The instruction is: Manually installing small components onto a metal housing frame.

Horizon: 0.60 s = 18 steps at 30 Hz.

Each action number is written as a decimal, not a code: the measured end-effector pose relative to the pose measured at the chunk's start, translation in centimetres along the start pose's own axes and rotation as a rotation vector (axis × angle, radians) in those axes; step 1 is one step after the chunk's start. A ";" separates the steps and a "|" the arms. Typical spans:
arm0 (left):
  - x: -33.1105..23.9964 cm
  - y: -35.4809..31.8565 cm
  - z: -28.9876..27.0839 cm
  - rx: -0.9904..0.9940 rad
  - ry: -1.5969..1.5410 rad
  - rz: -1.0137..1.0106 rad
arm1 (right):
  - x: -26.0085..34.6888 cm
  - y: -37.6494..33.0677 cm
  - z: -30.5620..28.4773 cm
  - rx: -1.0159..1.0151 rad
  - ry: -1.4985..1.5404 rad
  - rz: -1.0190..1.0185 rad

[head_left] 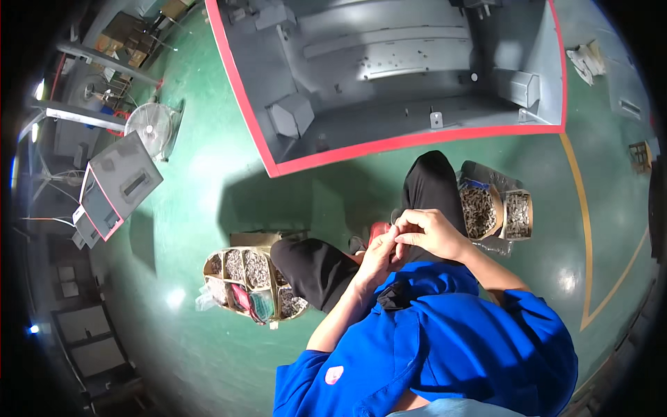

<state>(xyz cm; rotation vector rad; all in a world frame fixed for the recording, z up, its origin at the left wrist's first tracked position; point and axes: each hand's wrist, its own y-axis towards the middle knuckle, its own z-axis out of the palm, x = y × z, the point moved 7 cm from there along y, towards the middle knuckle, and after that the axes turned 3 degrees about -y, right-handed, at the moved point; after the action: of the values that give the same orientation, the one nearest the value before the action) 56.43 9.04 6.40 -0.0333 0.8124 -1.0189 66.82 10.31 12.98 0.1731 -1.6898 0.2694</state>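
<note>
Here, together at the fingertips, left hand [377,256] and right hand [433,233], two in all; cannot tell whether gripping anything small. Ahead, one open-faced grey cabinet [375,115], with near red edge [347,155] just past the right knee [432,182]. Beside that knee, side by side, two boxes of small parts [497,206]. Leftward, wide room over green floor [182,208] toward one fan [149,131].

Floor [194,215]: cabinet [368,125], before the person [458,340]. Left: divided box [244,281], parts [258,267] inside; farther left, fan [149,129] and second cabinet [121,174]. Right: two boxes [498,212], parts inside, beside right knee [431,184].
</note>
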 end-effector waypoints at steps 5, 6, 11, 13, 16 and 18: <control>0.3 -0.3 -0.1 -0.210 -0.204 -0.125 | 1.3 -0.3 -0.3 -0.062 -0.023 -0.023; 0.4 -0.2 -0.2 -0.241 -0.211 -0.115 | 1.4 -0.3 -0.3 -0.083 0.029 -0.005; 0.7 -0.5 -0.6 -0.216 -0.175 -0.054 | 2.0 -0.7 -0.3 -0.135 -0.037 -0.048; 0.6 -0.7 -0.6 -0.201 -0.155 -0.041 | 1.9 -0.9 -0.2 -0.145 -0.032 -0.030; 0.9 -0.8 -0.5 -0.161 -0.192 -0.043 | 1.7 -1.0 -0.1 -0.159 -0.125 -0.026; 0.6 -1.1 -0.2 -0.133 -0.226 -0.027 | 1.9 -1.1 0.3 -0.156 -0.131 -0.029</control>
<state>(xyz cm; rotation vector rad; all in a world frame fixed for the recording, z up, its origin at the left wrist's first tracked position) 55.63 8.01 6.31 -0.2696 0.6730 -0.9655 66.57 9.30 14.96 0.1006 -1.8289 0.1059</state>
